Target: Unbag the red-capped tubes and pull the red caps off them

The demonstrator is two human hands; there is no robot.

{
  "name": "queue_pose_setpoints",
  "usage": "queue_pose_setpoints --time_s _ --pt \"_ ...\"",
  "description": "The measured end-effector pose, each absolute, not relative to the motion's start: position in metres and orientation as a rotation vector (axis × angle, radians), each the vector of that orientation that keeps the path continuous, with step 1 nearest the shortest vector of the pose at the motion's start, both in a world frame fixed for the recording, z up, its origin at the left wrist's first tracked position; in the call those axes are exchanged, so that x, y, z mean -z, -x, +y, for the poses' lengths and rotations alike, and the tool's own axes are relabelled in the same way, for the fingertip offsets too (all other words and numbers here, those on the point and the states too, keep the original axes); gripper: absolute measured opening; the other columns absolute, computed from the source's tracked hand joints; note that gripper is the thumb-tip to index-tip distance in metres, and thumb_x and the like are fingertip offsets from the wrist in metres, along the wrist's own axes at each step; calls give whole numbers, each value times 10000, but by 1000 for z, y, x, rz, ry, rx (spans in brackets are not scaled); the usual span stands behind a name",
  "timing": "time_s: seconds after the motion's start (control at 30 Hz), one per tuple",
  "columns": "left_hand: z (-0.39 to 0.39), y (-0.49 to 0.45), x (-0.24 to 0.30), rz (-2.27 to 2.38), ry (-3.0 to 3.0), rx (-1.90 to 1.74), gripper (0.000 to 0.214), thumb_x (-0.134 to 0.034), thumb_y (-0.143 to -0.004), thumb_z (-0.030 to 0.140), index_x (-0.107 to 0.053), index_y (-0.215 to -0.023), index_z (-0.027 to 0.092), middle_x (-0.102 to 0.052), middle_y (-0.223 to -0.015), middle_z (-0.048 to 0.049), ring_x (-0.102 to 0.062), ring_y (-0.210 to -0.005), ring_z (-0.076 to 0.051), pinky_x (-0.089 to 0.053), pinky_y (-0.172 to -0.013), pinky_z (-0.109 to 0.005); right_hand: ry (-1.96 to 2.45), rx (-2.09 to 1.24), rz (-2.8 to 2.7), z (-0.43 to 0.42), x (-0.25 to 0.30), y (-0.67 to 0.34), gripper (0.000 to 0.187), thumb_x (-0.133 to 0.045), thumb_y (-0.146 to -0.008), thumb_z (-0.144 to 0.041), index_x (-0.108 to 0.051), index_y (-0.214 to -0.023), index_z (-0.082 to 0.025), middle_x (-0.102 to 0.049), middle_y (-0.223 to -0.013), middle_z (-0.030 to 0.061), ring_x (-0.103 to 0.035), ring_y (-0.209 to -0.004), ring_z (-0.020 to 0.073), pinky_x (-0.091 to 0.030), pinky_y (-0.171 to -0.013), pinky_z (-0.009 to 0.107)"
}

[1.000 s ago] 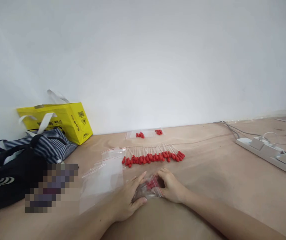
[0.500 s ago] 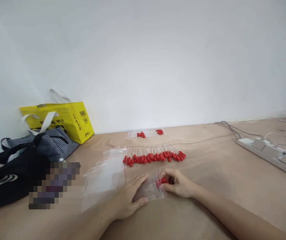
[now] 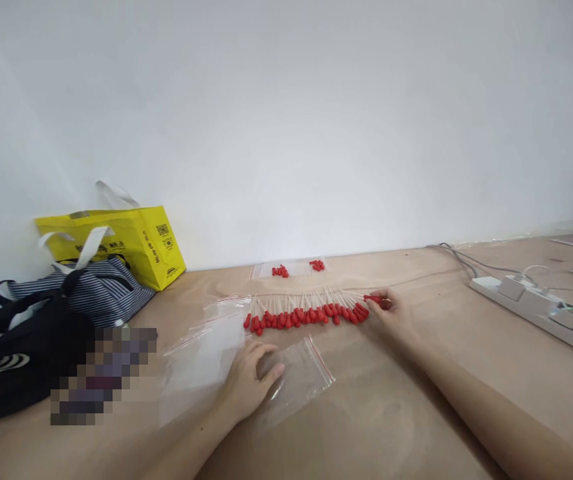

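Observation:
A row of thin pale sticks with red bulb-shaped tips (image 3: 296, 317) lies across the middle of the table, tips toward me. At the row's right end, my right hand (image 3: 389, 310) pinches a red-tipped stick (image 3: 372, 299) by its red end. A clear zip bag (image 3: 301, 370) with a red-lined seal lies flat in front of the row, its seal facing right. My left hand (image 3: 251, 373) rests at the bag's left side, fingers curved and apart, holding nothing. More clear zip bags (image 3: 201, 363) overlap on the table left of that hand.
Bagged red-tipped sticks (image 3: 296, 268) lie by the wall. A yellow bag (image 3: 166, 247), a striped bag (image 3: 111, 290) and a black bag (image 3: 21, 353) crowd the left. On the right is a white power strip (image 3: 541, 317) with plugs and cables.
My right hand has left the bag's mouth and moved up and right to the row's end, where it grips a stick. My left hand has drawn back slightly left, fingers less flat.

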State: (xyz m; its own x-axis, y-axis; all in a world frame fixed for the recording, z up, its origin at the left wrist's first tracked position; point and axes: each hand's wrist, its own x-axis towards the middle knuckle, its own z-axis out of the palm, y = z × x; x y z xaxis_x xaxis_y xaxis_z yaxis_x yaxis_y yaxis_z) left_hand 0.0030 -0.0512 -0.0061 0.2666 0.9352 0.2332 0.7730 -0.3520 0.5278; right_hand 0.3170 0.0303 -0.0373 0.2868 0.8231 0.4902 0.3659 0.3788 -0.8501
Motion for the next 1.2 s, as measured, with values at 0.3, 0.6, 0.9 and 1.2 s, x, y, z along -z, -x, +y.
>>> queue_pose_setpoints --time_s 0.3,0.6,0.9,1.2 --pt "-46 -6 -4 1720 -2054 -458 190 -572 -619 333 -548 -728 179 -518 -645 36 -507 -633 -142 -357 -572 -233 1234 8 -1814 31 52 -300 236 -444 -795 -331 -619 -898 -211 -607 -849 61 -588 -745 172 -470 -688 286" --pt "-43 9 -12 1577 -1955 -833 281 -438 -706 449 -463 -608 186 -470 -537 46 -459 -533 -127 -348 -515 -226 1203 108 -1957 27 51 -301 260 -415 -832 -348 -618 -891 -197 -623 -854 67 -567 -814 189 -444 -753 324" --pt "-16 105 -14 2427 -1652 -896 354 -409 -713 358 -488 -971 129 -613 -815 -84 -585 -790 -239 -442 -671 -319 1122 200 -1974 9 45 -289 227 -430 -829 -321 -614 -902 -210 -576 -870 72 -526 -838 193 -415 -761 358" --pt "-28 63 -11 2473 -2290 -206 487 -266 -847 355 -312 -1304 193 -247 -1390 -103 -149 -1286 -264 -121 -1006 -479 985 15 -2211 -13 32 -275 261 -423 -828 -331 -608 -974 -221 -580 -974 90 -520 -918 211 -395 -821 395"
